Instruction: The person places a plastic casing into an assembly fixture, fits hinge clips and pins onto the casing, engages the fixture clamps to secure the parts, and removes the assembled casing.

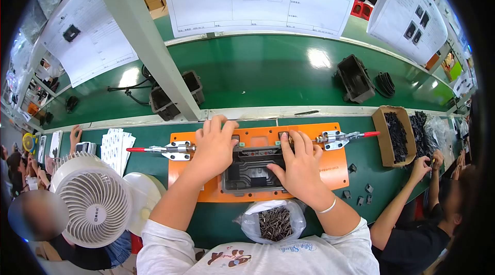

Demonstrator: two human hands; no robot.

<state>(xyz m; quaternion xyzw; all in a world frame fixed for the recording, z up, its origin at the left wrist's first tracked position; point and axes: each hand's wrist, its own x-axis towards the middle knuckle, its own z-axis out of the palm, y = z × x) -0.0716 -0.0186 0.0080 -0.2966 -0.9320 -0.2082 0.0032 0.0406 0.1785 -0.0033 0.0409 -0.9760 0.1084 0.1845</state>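
A black plastic housing (252,174), its open side facing up, sits in an orange fixture plate (335,169) in front of me. My left hand (216,146) is over the fixture's upper left part, fingers apart, with the fingertips near the housing's upper left corner. Across from it, my right hand (301,166) lies over the housing's right side. Its fingers stretch toward the upper right corner, and the thumb reaches over the cavity. What lies under both palms is hidden. Metal toggle clamps with red handles, a left clamp (178,150) and a right clamp (332,139), flank the housing.
A bag of screws (276,223) is nearest my body. At left stands a white fan (93,200). Small dark parts (361,200) and a cardboard box (384,135) of black pieces lie right, beside a co-worker's hands (428,164). More housings (356,79) stand on the green shelf.
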